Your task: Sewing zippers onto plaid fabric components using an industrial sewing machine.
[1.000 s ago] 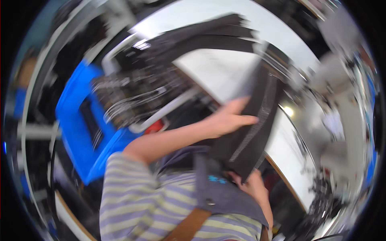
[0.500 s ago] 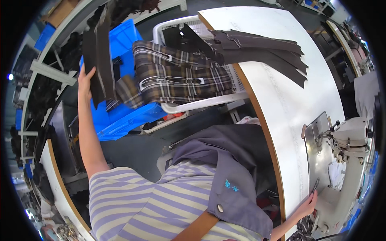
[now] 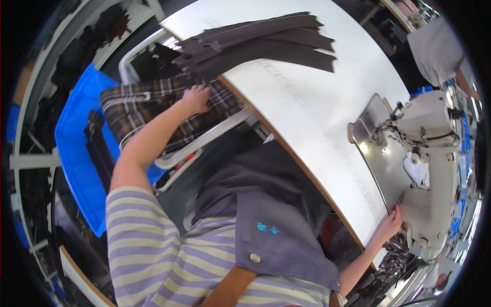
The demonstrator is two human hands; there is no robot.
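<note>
My left hand (image 3: 197, 99) reaches across the white basket, its slightly bent fingers resting on the plaid fabric (image 3: 146, 110). Just beyond those fingers are the ends of several dark fabric pieces (image 3: 271, 43), fanned out on the white table (image 3: 307, 120) and overhanging its edge. A dark fabric strip (image 3: 98, 146) lies in the blue bin (image 3: 76, 148). At the sewing machine (image 3: 429, 133), my right hand (image 3: 393, 222) is closed beside the metal bed plate (image 3: 381, 153). Small thread snips (image 3: 400, 200) poke from its fingers, mostly hidden.
The white basket (image 3: 124, 66) stands against the wooden table edge, with the blue bin to its left. Shiny dark scraps (image 3: 391, 261) hang below my right hand. Another person's sleeve (image 3: 434, 51) shows at the far right. Racks with dark material (image 3: 71, 66) line the left.
My left hand has let go of the dark strip over the blue bin and moved right to the plaid fabric. The whole view has turned; my right hand stays by the machine.
</note>
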